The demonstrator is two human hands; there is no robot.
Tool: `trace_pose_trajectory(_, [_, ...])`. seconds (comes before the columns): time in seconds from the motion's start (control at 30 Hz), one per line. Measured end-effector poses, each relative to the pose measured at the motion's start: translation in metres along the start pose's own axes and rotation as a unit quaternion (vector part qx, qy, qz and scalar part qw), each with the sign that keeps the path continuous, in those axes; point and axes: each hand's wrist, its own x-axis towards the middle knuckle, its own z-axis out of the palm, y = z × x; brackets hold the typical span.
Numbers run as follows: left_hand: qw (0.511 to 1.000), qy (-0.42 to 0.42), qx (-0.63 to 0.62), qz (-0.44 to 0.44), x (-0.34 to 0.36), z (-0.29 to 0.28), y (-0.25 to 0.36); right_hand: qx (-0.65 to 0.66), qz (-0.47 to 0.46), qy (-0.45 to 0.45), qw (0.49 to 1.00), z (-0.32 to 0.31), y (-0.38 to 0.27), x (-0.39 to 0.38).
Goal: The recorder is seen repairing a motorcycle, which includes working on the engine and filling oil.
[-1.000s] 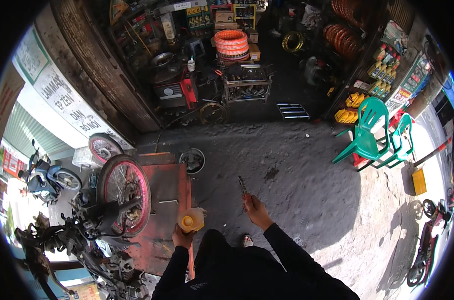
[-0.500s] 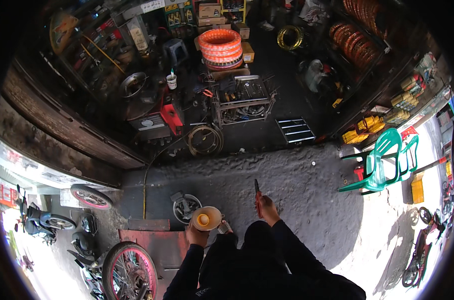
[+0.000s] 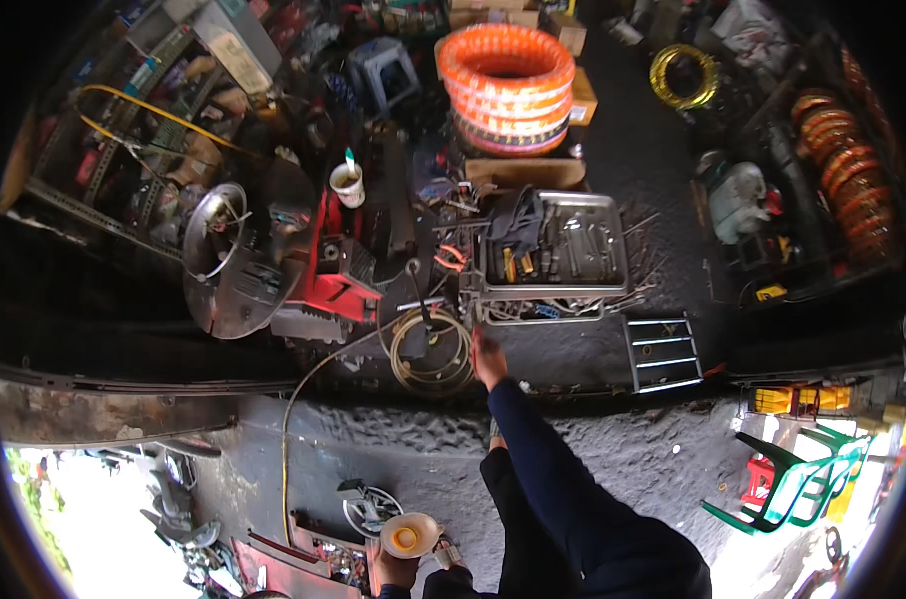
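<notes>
At the bottom, my left hand (image 3: 397, 569) is closed around a white round tub (image 3: 428, 527) with something yellow-orange in its middle. My right arm stretches far forward. Its hand (image 3: 489, 366) is closed on a narrow red-handled tool (image 3: 476, 344), whose kind is hard to make out and whose handle is mostly covered by my fingers. That hand appears just right of a coiled pale hose (image 3: 403, 377) and below the left front corner of a metal tool trolley (image 3: 543, 293). Wrenches and yellow-handled tools lie in the trolley's tray.
Stacked orange-wrapped tyres (image 3: 508, 85) stand behind the trolley. A red machine (image 3: 338, 290) with a white cup (image 3: 347, 187) on it is at left. A metal rack (image 3: 662, 354) lies at right, with green chairs (image 3: 792, 489) beyond. Near my left hand is a basin (image 3: 373, 509).
I have moved forward, toward the trolley. My right hand has reached ahead with the red-handled tool. My left hand still holds the tub, now lower in view.
</notes>
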Motion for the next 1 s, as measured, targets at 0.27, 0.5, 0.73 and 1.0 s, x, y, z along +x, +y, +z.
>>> trace_pose_trajectory(0.27, [0.998, -0.026, -0.009, -0.06, 0.057, 0.032, 0.069, -0.025, 0.085, -0.006, 0.996, 0.012, -0.018, 0.164])
trace_pose_trajectory(0.5, [0.995, 0.036, -0.025, 0.09, 0.127, -0.019, 0.162, 0.007, -0.095, -0.072, 0.993, -0.079, -0.151, -0.071])
trace_pose_trajectory(0.73, [0.96, 0.017, 0.047, 0.274, 0.105, -0.073, 0.283, -0.313, -0.49, -0.106, 0.807, -0.194, -0.334, -0.321])
trace_pose_trajectory(1.0, [0.893, -0.041, 0.043, 0.446, -0.021, -0.042, 0.355, -0.536, -0.462, -0.068, 0.704, -0.291, -0.301, -0.448])
